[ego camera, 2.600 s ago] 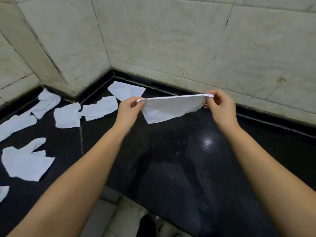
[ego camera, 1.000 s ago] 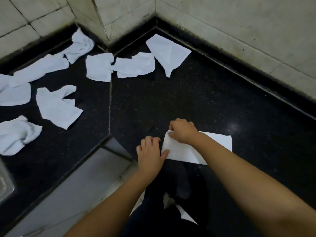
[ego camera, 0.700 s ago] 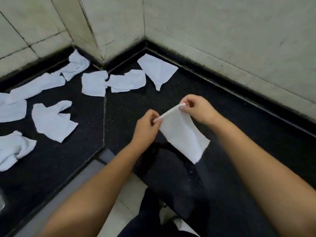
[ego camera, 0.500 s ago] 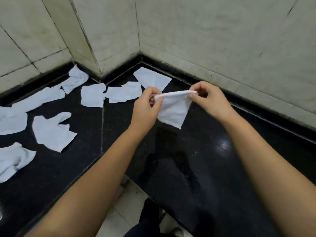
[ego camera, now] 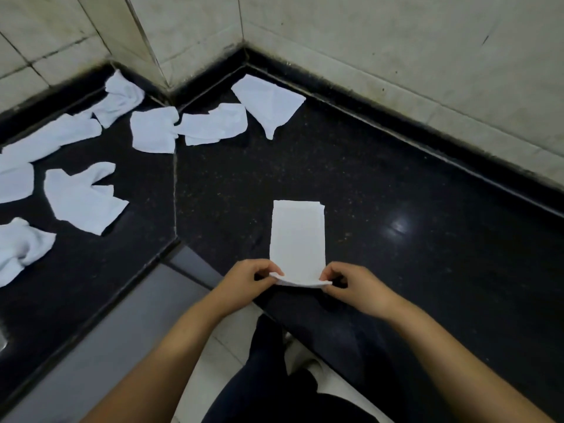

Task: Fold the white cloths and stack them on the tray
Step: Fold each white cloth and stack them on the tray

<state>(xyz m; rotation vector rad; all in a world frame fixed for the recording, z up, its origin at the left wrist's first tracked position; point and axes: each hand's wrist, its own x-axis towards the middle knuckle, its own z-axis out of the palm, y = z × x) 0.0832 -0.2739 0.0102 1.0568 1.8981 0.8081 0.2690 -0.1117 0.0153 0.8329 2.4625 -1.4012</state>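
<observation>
A white cloth [ego camera: 297, 236], folded into a narrow rectangle, lies flat on the black stone counter [ego camera: 396, 178] with its long side pointing away from me. My left hand [ego camera: 248, 280] pinches its near left corner and my right hand [ego camera: 355, 283] pinches its near right corner, lifting the near edge slightly off the counter. Several unfolded white cloths [ego camera: 82, 203] lie scattered over the left and far part of the counter. No tray can be made out, apart from a sliver of something pale at the left edge.
Tiled walls [ego camera: 396, 41] meet in a corner behind the counter, with a raised black ledge along them. A triangular cloth [ego camera: 268, 102] lies in the far corner. The counter's front edge runs diagonally at the lower left. My dark trouser legs [ego camera: 274, 377] show below.
The cloth was held up in the air between both hands half a second ago. Now it lies flat on the counter close to me, with only its near edge held.
</observation>
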